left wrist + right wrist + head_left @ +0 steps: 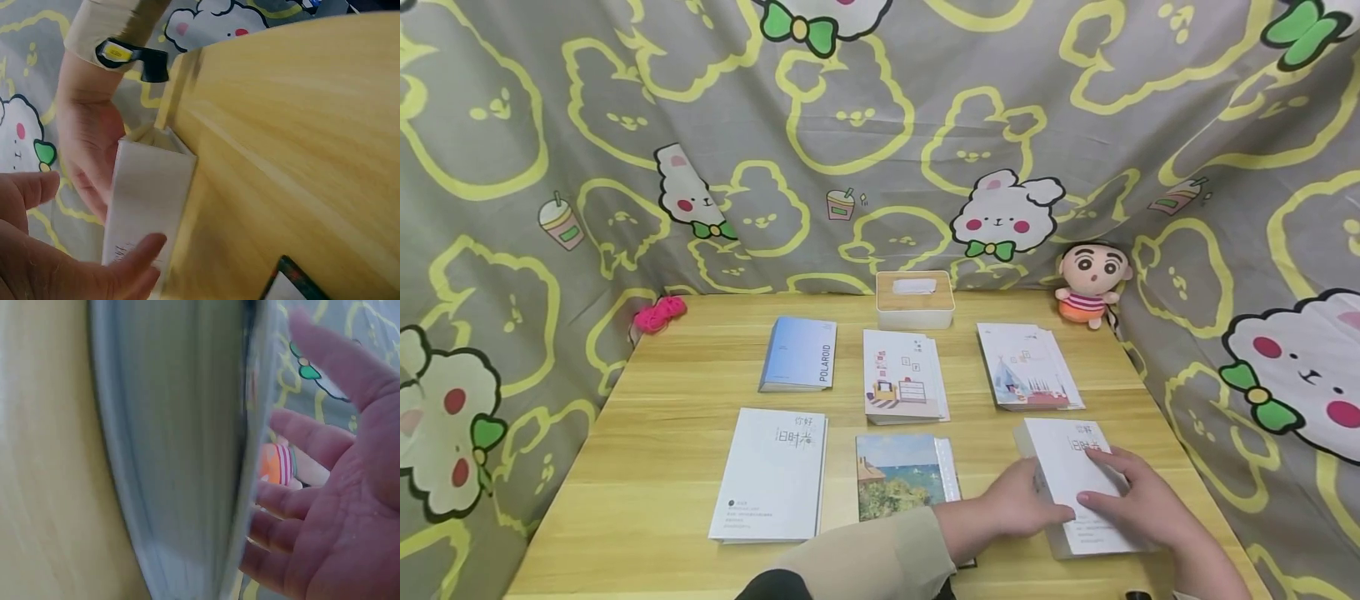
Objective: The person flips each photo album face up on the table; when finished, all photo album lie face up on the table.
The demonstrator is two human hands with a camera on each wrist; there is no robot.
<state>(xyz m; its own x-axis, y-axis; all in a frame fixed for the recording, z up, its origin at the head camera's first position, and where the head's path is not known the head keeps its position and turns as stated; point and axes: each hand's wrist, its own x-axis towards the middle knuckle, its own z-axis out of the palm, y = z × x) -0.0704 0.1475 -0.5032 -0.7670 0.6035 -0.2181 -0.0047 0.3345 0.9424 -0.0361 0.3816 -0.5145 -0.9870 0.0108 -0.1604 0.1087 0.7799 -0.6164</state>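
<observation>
A thick white photo album (1063,450) with Chinese lettering on its cover lies at the right front of the table, its spine (147,194) facing left. My left hand (1018,498) is beside the spine, one finger across it and the thumb over the cover. From the right, my right hand (1138,500) reaches over the cover with spread fingers. In the right wrist view, its fairly straight fingers (294,503) meet the cover side, and the page block (181,444) faces the camera. My left forearm partly covers a landscape-painting album (898,475).
A similar white album (767,475) lies front left. Behind are a blue POLAROID album (797,354) and two illustrated albums (898,375) (1026,367). A tissue box (915,317), doll (1092,283) and pink item (660,314) line the back, before patterned curtains (850,233).
</observation>
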